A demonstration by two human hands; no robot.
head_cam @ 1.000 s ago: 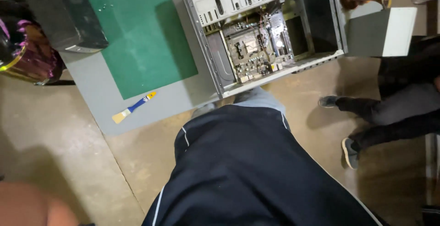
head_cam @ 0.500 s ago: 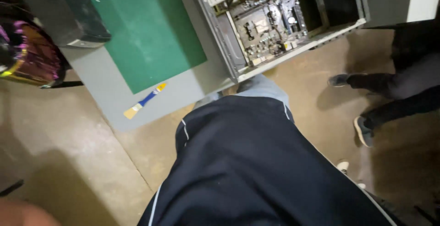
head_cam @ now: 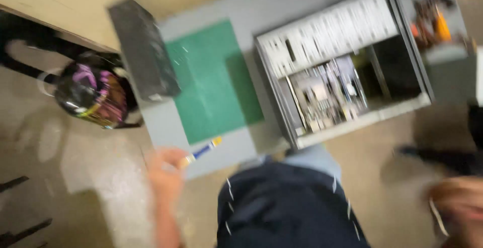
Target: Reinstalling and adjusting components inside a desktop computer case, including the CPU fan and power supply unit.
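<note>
**Head view: a blurred grey bench over a concrete floor**

We looked down on a grey table (head_cam: pixel 236 147) standing on a pale concrete floor (head_cam: pixel 85 177). On it we counted one green cutting mat (head_cam: pixel 211 82), one opened computer case (head_cam: pixel 342 67) with its circuit board exposed, and one dark box (head_cam: pixel 143 49). One blue-and-yellow screwdriver (head_cam: pixel 201 152) lay at the table's near edge. Our left hand (head_cam: pixel 163 170) touched its tip; we cannot tell its grip through the blur. Our right hand (head_cam: pixel 455 202) hung low, its fingers unreadable. One colourful bag (head_cam: pixel 93 94) sat left.
</note>
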